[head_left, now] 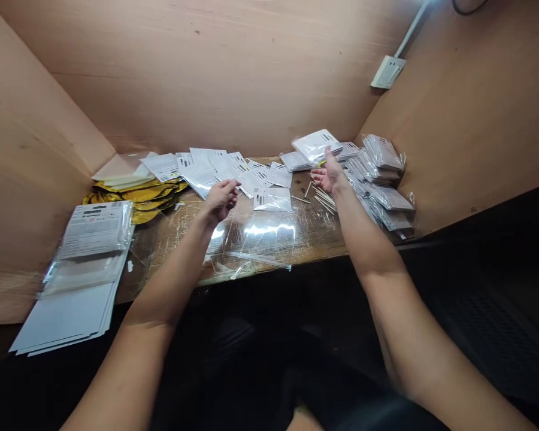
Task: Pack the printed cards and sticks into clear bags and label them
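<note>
My left hand (223, 200) hovers over the middle of the wooden table with its fingers curled into a pinch; whether anything small is between them I cannot make out. Below it lie flat clear plastic sleeves (269, 236) that catch the light. My right hand (329, 175) is open at the back right, fingers spread, palm turned inward. Its thumb overlaps the edge of a white packet in clear wrap (315, 145), which tops other packets. Between the hands are spread printed white cards (247, 178), and one bagged card (272, 199) lies nearest the front.
Wrapped packets (381, 152) are piled at right. Thin pale sticks (324, 200) lie beside them. Yellow-gold foil pieces (150, 200) sit at back left, near a stack of printed packs (94, 230) and white sheets (67, 317) overhanging the front edge. Wooden panels (215, 78) enclose the table.
</note>
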A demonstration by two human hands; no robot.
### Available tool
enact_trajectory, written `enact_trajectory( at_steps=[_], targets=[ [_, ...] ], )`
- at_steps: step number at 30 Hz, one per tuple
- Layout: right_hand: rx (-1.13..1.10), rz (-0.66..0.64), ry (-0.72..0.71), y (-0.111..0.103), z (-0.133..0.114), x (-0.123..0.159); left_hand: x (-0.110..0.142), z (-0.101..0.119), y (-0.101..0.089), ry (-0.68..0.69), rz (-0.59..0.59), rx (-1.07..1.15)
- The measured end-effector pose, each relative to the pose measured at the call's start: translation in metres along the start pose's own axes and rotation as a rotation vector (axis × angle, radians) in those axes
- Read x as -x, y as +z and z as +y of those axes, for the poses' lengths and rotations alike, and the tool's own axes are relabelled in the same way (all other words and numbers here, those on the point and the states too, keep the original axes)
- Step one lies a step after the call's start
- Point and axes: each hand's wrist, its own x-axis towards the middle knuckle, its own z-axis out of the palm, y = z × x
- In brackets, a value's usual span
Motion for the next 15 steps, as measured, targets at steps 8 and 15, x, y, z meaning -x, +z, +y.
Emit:
enact_trajectory(
  at_steps=[8, 15],
  targets=[
    [0.971, -0.485, -0.4, 0.106, -0.008, -0.014, -0.01, -0.026, -0.057, 0.07, 0.061, 0.093],
    [0.403, -0.492, -0.199, 0.087, -0.036, -0.059, -0.021, -0.042, -0.058, 0.045, -0.075, 0.112]
  ],
)
